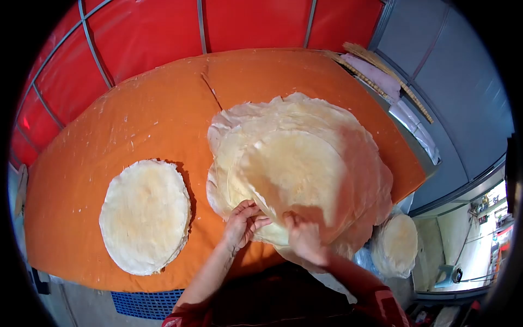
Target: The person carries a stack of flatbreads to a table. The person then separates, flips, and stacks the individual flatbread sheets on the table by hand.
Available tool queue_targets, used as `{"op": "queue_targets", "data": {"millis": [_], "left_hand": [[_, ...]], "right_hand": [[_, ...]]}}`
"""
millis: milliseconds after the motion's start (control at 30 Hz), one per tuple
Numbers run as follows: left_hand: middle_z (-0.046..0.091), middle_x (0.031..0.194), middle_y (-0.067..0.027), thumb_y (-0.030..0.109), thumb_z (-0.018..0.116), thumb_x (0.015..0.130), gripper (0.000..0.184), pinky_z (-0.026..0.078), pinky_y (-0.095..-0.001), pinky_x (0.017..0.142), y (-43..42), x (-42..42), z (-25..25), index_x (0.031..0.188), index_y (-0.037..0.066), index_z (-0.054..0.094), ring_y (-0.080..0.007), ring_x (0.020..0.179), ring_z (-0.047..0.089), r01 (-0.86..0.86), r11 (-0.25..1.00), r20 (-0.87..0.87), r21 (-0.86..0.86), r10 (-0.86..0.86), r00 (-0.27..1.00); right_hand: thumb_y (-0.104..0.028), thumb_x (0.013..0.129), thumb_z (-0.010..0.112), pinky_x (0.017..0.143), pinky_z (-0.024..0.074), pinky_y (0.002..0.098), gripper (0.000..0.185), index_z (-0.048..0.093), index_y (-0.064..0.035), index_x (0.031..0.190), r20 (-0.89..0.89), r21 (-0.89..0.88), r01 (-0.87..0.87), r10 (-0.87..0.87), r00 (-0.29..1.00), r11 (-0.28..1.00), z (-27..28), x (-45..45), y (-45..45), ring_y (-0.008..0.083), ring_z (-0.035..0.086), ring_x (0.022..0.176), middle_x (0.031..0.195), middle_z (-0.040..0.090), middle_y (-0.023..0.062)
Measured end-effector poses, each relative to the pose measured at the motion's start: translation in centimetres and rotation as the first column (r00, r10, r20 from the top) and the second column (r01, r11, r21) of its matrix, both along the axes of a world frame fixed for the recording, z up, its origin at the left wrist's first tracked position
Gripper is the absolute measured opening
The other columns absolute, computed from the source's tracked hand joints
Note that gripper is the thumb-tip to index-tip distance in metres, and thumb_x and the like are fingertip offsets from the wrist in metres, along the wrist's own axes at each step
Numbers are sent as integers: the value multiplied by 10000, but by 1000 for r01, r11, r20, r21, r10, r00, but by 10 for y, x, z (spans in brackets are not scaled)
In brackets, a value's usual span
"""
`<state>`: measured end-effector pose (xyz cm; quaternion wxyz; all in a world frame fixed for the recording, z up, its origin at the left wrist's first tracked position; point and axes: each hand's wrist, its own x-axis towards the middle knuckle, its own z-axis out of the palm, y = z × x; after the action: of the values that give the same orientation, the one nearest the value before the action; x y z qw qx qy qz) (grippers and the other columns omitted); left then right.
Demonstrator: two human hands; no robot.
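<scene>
Red sleeves [391, 308] front an orange table [81, 163] (red wall [253, 24] beyond); left grip [239, 224] pinches flatbread [305, 163]; right grip [306, 237], blurred, can't tell.

Readable text: none; 0 words, brands, numbers or signs can be made out (clock face centred on the view).
Bright opening [493, 229], between 3 and 4 o'clock: small coloured patches inside, too small to read.
Silvery wrap [415, 131], between 2 and 3 o'clock: glare and folds, 0 legible characters.
Clear plastic bag [400, 245], 4 o'clock: 0 legible print.
Right sleeve [388, 305], between 4 and 5 o'clock: a pale patch, unreadable.
Left wrist [233, 250], between 6 and 7 o'clock: dark marks, too small to read.
Red sheeting [253, 24], 12 o'clock: 0 legible lettering.
</scene>
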<state>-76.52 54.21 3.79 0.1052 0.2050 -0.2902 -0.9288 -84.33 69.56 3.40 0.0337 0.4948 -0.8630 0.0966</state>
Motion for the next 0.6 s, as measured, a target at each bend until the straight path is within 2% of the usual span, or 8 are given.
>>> {"op": "queue_targets", "data": {"millis": [67, 133, 267, 333, 367, 467, 567, 600], "left_hand": [[500, 871, -116, 20, 455, 730, 218, 465, -298, 679, -6, 1, -37, 945, -4, 427, -200, 784, 518, -8, 953, 137, -302, 51, 989], [480, 872, -104, -28, 493, 625, 383, 427, -276, 686, -6, 4, -45, 996, -15, 395, -180, 796, 482, 23, 750, 275, -661, 214, 937], [486, 849, -142, 61, 582, 610, 413, 418, -309, 678, -20, 6, -68, 971, -10, 394, -240, 779, 498, 46, 523, 223, -851, 281, 933], [495, 801, -159, 109, 630, 565, 436, 421, -324, 651, -26, 1, -55, 924, -19, 419, -252, 751, 506, 85, -248, -99, -965, 645, 758], [495, 801, -159, 109, 630, 565, 436, 421, -324, 651, -37, -3, -61, 924, -19, 419, -252, 751, 506, 83, -248, -100, -965, 644, 758], [536, 699, -174, 174, 638, 537, 330, 437, -343, 589, -72, -8, -73, 768, -14, 496, -290, 658, 533, 135, 467, 362, -874, 439, 822], [554, 649, -163, 178, 614, 552, 256, 447, -342, 575, -82, -8, -51, 703, -6, 520, -283, 625, 551, 382, 251, 457, -889, 483, 746], [560, 609, -154, 163, 592, 560, 201, 458, -326, 567, -83, -8, -54, 645, -5, 521, -266, 568, 562, 323, 407, 484, -854, 395, 781]], "right_hand": [[-62, 595, 496, 482, 407, 389, 37, 478, -67, 628, 56, 145, -175, 169, 984, 974, 51, -43, 0, 234, 508, 492, 522, 496, 86], [-70, 615, 490, 498, 399, 374, 33, 498, -59, 645, -100, -197, -194, 178, 979, 961, 118, -88, 1, 238, 498, 535, 569, 500, 106], [-180, 777, 468, 564, 417, 299, 188, 550, -56, 892, -322, -143, -71, 22, 947, 987, 225, -139, 7, 232, 536, 625, 665, 539, 139], [-108, 706, 472, 553, 410, 335, 113, 537, -59, 784, -402, -183, -78, -3, 916, 980, 227, -115, -2, 260, 519, 605, 628, 521, 119], [-75, 670, 474, 557, 409, 354, 92, 533, -62, 740, -388, -163, -87, 17, 921, 983, 218, -107, -8, 270, 513, 590, 602, 511, 113], [-45, 654, 457, 529, 422, 370, 107, 507, -56, 748, -226, -360, -369, 303, 926, 857, 140, -104, -19, 266, 527, 570, 590, 505, 115], [-31, 660, 439, 493, 434, 378, 190, 503, -22, 839, -116, -70, -278, 269, 956, 958, 49, -81, -28, 250, 554, 591, 664, 518, 109], [-30, 662, 430, 500, 435, 382, 212, 504, -16, 860, -125, 116, -264, 277, 953, 958, 49, -68, -28, 253, 561, 620, 732, 535, 118]]}}
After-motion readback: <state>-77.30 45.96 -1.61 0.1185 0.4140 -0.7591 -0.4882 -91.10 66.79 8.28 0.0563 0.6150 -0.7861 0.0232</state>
